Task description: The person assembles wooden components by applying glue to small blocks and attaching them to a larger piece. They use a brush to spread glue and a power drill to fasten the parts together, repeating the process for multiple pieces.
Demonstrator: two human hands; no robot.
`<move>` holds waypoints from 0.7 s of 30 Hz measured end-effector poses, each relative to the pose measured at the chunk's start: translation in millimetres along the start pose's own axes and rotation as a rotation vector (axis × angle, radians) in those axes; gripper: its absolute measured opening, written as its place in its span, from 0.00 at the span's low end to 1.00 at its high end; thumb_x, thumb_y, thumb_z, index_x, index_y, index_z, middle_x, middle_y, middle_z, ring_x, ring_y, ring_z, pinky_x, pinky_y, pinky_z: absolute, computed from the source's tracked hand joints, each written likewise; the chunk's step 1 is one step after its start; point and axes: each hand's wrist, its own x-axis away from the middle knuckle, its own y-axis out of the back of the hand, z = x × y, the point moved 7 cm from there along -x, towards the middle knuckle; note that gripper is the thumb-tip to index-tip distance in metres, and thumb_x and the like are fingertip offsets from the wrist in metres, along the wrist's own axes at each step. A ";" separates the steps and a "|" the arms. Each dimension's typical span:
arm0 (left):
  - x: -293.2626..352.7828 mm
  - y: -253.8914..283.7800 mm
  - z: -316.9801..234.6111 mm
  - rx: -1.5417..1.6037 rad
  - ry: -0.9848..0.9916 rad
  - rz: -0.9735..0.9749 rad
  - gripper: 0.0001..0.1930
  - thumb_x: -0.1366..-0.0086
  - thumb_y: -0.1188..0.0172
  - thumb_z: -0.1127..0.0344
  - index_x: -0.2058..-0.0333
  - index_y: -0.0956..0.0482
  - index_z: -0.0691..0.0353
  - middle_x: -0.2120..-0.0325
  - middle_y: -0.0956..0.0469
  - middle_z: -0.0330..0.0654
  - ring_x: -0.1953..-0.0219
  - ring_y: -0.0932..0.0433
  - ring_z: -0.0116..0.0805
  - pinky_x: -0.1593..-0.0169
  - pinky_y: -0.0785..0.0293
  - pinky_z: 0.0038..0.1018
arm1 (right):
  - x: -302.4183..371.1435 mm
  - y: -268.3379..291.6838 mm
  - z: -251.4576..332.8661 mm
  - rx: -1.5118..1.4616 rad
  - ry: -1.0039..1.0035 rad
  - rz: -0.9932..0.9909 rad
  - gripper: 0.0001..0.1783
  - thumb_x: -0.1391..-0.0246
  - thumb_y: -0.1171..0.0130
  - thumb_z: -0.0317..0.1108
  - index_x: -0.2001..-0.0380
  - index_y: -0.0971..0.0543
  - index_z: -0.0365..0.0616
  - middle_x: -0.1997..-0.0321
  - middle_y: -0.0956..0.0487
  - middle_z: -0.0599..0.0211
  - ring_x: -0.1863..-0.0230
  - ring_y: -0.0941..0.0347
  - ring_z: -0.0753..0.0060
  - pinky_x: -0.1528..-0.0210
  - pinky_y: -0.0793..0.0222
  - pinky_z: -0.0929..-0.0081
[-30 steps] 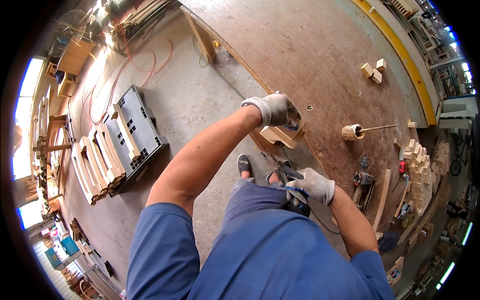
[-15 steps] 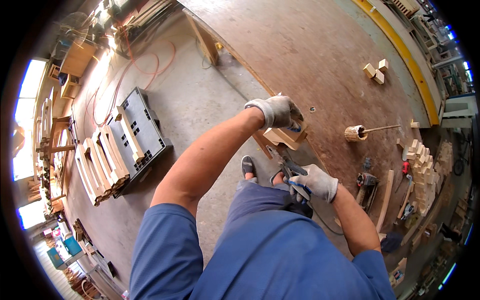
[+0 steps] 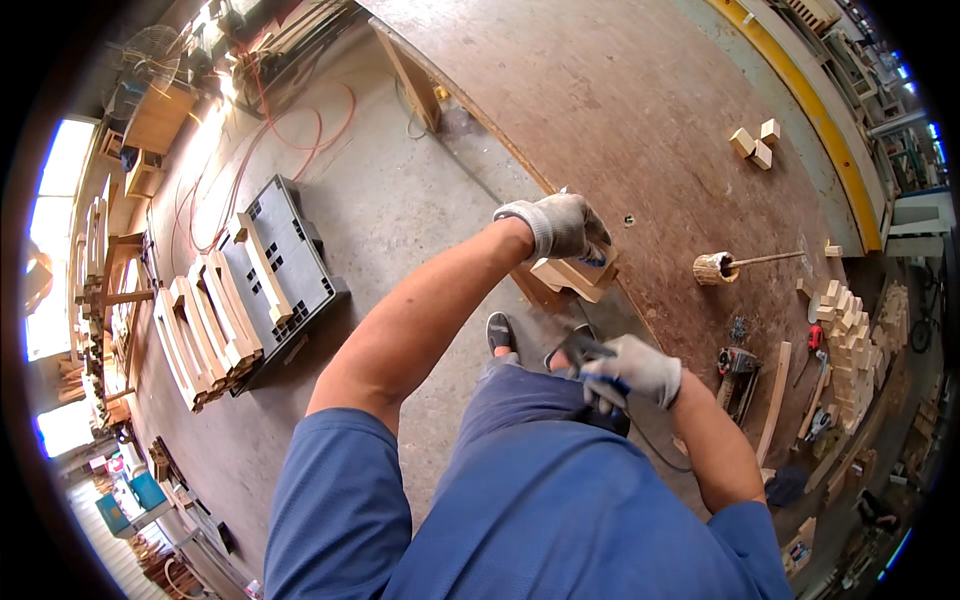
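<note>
Left hand (image 3: 563, 226) curled over wood piece (image 3: 575, 277) at table (image 3: 660, 120) edge | right hand (image 3: 640, 372) wrapped round blurred dark tool (image 3: 582, 349) | piece seemingly mid-work; wood lengths (image 3: 232, 320) by pallet (image 3: 292, 250), finished or waiting unclear

Over there, the gloved left hand (image 3: 565, 226) is gripping a pale wooden piece (image 3: 592, 284) by the bench (image 3: 600, 120) edge, while the right hand (image 3: 640, 370) is holding a blurred dark tool (image 3: 580, 349).
</note>
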 end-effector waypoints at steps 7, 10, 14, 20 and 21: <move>-3.7 -1.5 3.1 0.012 -0.008 -0.012 0.21 0.39 0.27 0.60 0.46 0.13 0.53 0.50 0.13 0.42 0.47 0.15 0.41 0.41 0.22 0.32 | 3.7 -16.1 7.7 0.020 0.030 -0.041 0.16 0.35 0.42 0.37 0.60 0.20 0.31 0.70 0.15 0.56 0.78 0.19 0.69 0.74 0.22 0.72; -4.9 -1.9 4.1 0.015 -0.012 -0.018 0.21 0.39 0.27 0.61 0.46 0.13 0.53 0.50 0.13 0.43 0.47 0.15 0.41 0.41 0.22 0.32 | 2.9 -18.6 2.0 0.004 0.002 -0.039 0.16 0.36 0.41 0.39 0.60 0.20 0.32 0.71 0.16 0.57 0.78 0.19 0.70 0.74 0.22 0.72; -3.6 -0.3 0.0 -0.015 -0.020 -0.017 0.21 0.39 0.27 0.61 0.46 0.13 0.52 0.50 0.13 0.43 0.47 0.15 0.42 0.41 0.22 0.32 | 3.4 -12.7 -3.8 0.004 -0.001 -0.070 0.16 0.36 0.40 0.39 0.61 0.19 0.32 0.71 0.16 0.58 0.78 0.19 0.70 0.74 0.22 0.73; -3.9 0.1 0.5 -0.023 -0.038 -0.021 0.21 0.39 0.27 0.60 0.46 0.13 0.52 0.50 0.13 0.44 0.47 0.15 0.44 0.41 0.22 0.33 | 1.1 -11.4 -7.6 0.055 0.000 -0.059 0.16 0.35 0.40 0.39 0.59 0.19 0.33 0.71 0.16 0.58 0.78 0.19 0.71 0.74 0.22 0.74; -3.7 0.0 0.3 -0.026 -0.039 -0.020 0.21 0.39 0.27 0.60 0.46 0.13 0.52 0.50 0.13 0.44 0.47 0.15 0.44 0.41 0.22 0.33 | 2.3 -13.7 -6.2 0.046 -0.004 -0.050 0.16 0.35 0.40 0.39 0.59 0.19 0.33 0.71 0.16 0.58 0.78 0.19 0.71 0.74 0.22 0.74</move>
